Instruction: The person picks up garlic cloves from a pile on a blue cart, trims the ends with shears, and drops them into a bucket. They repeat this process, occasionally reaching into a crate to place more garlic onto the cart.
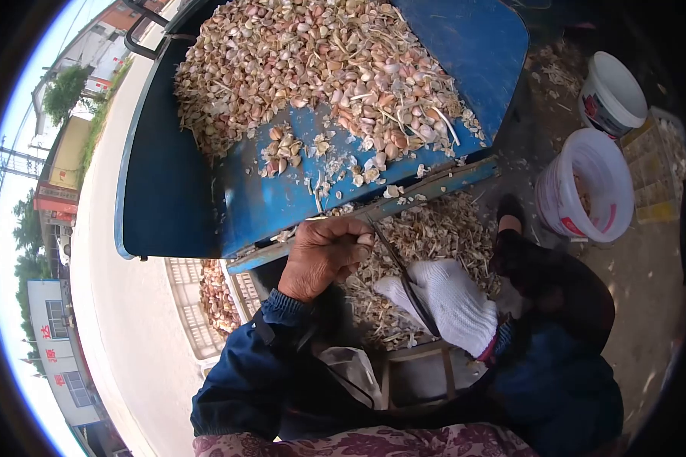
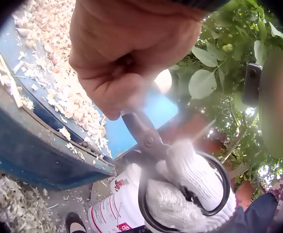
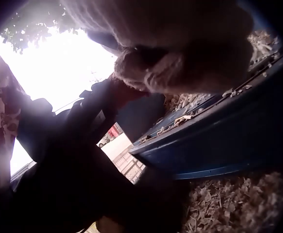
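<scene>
Here are the scissors (image 1: 404,280), between the hands: the gloved right hand (image 1: 457,305) clamped round the handles, blades at the bare left hand (image 1: 324,255), fingers curled together, contents hidden. Beyond, garlic cloves (image 1: 305,61) heap the blue tray (image 1: 171,186); peelings (image 1: 457,232) lie below.

In the head view, a white plastic bucket (image 1: 585,186) with red print sits open at 3 o'clock, some brownish matter in its bottom. A smaller white bucket (image 1: 611,95) with a dark label is just beside it, at 2 o'clock. A pale ribbed tray (image 1: 652,171) lies beyond them on the ground. A light concrete road (image 1: 118,221) runs along 9 o'clock. A white building (image 1: 61,346) with red characters and windows stands at 8 o'clock, and a green tree (image 1: 65,90) at 10 o'clock. In the left wrist view, broad-leaved foliage (image 2: 202,83) fills 2 o'clock.
</scene>
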A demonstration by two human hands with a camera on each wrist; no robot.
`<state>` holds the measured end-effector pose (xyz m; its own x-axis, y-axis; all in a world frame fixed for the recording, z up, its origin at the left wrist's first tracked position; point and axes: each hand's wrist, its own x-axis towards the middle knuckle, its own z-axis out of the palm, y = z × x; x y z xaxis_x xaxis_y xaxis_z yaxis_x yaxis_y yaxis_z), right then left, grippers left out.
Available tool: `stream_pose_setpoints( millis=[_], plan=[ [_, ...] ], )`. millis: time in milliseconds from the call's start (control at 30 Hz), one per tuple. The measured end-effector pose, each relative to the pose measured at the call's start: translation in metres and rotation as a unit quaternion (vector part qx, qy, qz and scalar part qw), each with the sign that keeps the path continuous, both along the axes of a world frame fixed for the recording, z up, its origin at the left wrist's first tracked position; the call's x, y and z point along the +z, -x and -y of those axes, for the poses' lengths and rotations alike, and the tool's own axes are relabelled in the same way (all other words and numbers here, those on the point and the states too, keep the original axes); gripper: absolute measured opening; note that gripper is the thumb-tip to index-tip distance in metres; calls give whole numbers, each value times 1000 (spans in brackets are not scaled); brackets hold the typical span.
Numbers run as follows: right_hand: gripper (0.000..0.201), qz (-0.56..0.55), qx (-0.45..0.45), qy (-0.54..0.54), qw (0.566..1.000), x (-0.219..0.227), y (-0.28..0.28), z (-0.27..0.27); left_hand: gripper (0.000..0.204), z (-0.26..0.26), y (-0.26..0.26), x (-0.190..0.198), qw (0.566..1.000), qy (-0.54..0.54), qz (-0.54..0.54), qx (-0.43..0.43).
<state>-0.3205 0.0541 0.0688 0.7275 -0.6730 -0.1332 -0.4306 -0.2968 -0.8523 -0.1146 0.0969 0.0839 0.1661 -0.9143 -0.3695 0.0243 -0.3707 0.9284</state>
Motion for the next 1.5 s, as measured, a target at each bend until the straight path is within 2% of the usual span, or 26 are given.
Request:
stream_pose_setpoints(
  millis=[33, 67, 100, 133, 200, 233, 300, 400, 433, 500, 533, 600, 667, 733, 833, 967, 1033, 1067, 1100, 1133, 1267, 1333, 1400, 1433, 1467, 1500],
  plan=[
    [46, 19, -34, -163, 986, 5, -1, -1, 18, -3, 2, -3, 1000, -19, -7, -12],
    [45, 37, -65, -321, 944, 13, -3, -2, 18, -2, -2, -6, 1000, -20, -6, -9],
    [39, 35, -108, -480, 870, 23, -4, 3, 15, 2, -10, -11, 998, -20, -48, 23],
    [35, 47, -145, -625, 766, 19, -3, 11, 12, 7, -19, -16, 994, -20, -90, 53],
    [33, 89, -129, -668, 728, 10, 0, 13, 12, 24, -68, -26, 994, -15, -79, 76],
    [33, 92, -128, -669, 727, 11, -1, 13, 12, 30, -89, -34, 983, -19, -64, 173],
    [46, 73, -104, -512, 850, 14, -3, 12, 5, 43, -127, -43, 964, 10, -15, 266],
    [48, 80, -100, -489, 863, 9, -3, 15, 8, 61, -137, -46, 945, 5, 184, 269],
    [48, 79, -101, -490, 862, 12, -2, 16, 8, 68, -140, -53, 946, 4, 183, 268],
    [50, 38, -105, -434, 894, 19, -2, 19, 12, 82, -143, -68, 896, 62, 372, 234],
    [50, 36, -107, -434, 894, 19, -2, 20, 12, 87, -143, -72, 897, 62, 370, 232],
    [37, 31, -99, -467, 878, 19, -1, 22, 17, 93, -142, -80, 796, 136, 580, 102],
    [38, 43, -87, -461, 882, 16, 1, 23, 20, 94, -135, -84, 804, 110, 573, 113],
    [38, 25, -57, -400, 915, 18, 1, 24, 17, 89, -133, -83, 769, 143, 620, 62],
    [40, 40, -54, -389, 919, 22, 0, 20, 18, 79, -128, -87, 798, 104, 590, 70],
    [41, 21, -43, -379, 924, 27, -1, 19, 20, 69, -130, -93, 805, 122, 573, 92],
    [44, 17, -27, -327, 944, 25, -3, 18, 18, 65, -130, -91, 877, 41, 451, 159],
    [44, 18, -27, -326, 945, 25, -2, 18, 18, 63, -132, -88, 876, 42, 452, 160],
    [44, 14, -33, -338, 941, 27, -2, 21, 16, 61, -134, -85, 934, 25, 280, 222],
    [44, 9, -39, -349, 936, 29, -3, 22, 14, 59, -134, -81, 956, 7, 97, 275],
    [44, 52, -68, -366, 927, 27, -6, 22, 19, 47, -118, -55, 967, 8, 32, 254],
    [44, 36, -58, -382, 922, 29, -8, 26, 22, 44, -97, -37, 980, 64, 56, 181],
    [48, -4, -23, -189, 982, 22, -11, 25, 23, 34, -70, -13, 983, 65, 88, 149],
    [53, 21, -7, -34, 999, 19, -12, 22, 23, 30, -58, -5, 986, 77, 83, 119],
    [55, -37, -5, 77, 996, 18, -11, 19, 22, 25, -50, 1, 989, 89, 77, 89],
    [56, -36, 5, 82, 996, 16, -10, 16, 21, 20, -46, 5, 990, 99, 69, 66]
  ],
)
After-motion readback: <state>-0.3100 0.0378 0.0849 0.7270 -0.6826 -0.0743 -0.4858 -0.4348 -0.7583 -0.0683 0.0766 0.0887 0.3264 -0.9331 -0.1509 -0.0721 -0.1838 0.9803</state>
